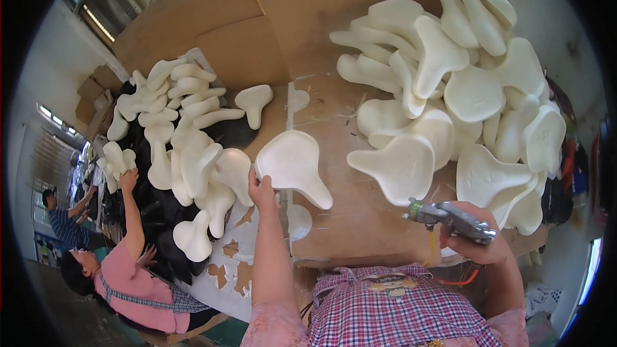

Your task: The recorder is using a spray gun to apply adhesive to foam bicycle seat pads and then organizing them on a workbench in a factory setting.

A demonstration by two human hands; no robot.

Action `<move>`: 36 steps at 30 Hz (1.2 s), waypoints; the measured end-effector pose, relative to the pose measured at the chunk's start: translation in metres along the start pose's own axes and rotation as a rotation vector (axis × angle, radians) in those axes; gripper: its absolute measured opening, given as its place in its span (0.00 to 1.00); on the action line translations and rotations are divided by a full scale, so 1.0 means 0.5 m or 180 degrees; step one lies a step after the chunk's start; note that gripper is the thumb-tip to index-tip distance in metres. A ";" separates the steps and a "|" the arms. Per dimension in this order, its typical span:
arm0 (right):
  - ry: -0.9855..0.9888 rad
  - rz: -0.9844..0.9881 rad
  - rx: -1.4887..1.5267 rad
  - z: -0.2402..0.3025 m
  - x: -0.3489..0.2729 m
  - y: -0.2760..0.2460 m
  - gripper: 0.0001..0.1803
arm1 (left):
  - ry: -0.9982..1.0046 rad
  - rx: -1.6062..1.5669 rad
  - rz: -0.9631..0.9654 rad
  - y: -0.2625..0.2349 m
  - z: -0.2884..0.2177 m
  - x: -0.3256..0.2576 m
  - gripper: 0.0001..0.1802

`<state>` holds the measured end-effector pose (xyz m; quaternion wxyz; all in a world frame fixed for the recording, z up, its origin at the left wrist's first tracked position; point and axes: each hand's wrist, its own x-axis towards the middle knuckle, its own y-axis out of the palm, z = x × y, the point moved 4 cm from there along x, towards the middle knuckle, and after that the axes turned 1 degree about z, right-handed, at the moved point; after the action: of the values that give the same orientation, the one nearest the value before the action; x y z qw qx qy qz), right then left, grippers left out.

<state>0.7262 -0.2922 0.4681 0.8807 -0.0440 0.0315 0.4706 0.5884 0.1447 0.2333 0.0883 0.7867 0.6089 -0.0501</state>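
My left hand grips one edge of a cream foam bicycle saddle pad, its narrow nose angled down to the right. The pad is over the middle of the cardboard-covered table; whether it touches the surface I cannot tell. Closed around a metal spray gun is my right hand, at the table's right front. The gun's greenish nozzle end faces left, just below a loose saddle pad. A big heap of similar saddle pads rises behind and right of the gun.
More saddle pads lie piled at the left over black material. A co-worker in pink reaches to a pad there; another person in a striped shirt is farther back. Cardboard panels stand along the table's far side. A red hose runs below my right hand.
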 end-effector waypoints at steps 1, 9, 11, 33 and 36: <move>-0.0119 -0.0032 0.0286 0.005 0.003 0.000 0.28 | -0.0276 0.0010 0.0026 0.000 0.002 -0.005 0.31; 0.0308 -0.0241 0.0015 -0.045 -0.017 -0.038 0.30 | -0.0765 -0.2316 -0.1497 -0.058 0.008 0.037 0.25; 0.0347 -0.0405 0.0196 -0.061 -0.020 -0.049 0.34 | -0.0771 -0.1630 -0.0700 0.071 0.039 0.010 0.23; 0.0364 -0.0139 0.0076 -0.106 0.029 -0.034 0.30 | -0.1264 0.1292 0.3012 0.365 0.246 -0.398 0.22; 0.0279 0.0263 0.0063 -0.086 0.042 0.010 0.30 | 0.0483 0.1993 0.1745 0.332 0.285 -0.351 0.24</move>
<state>0.7331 -0.2769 0.4234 0.8587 -0.0545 0.0766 0.5039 0.7088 -0.0906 0.1394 -0.1899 0.9099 0.3374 -0.1492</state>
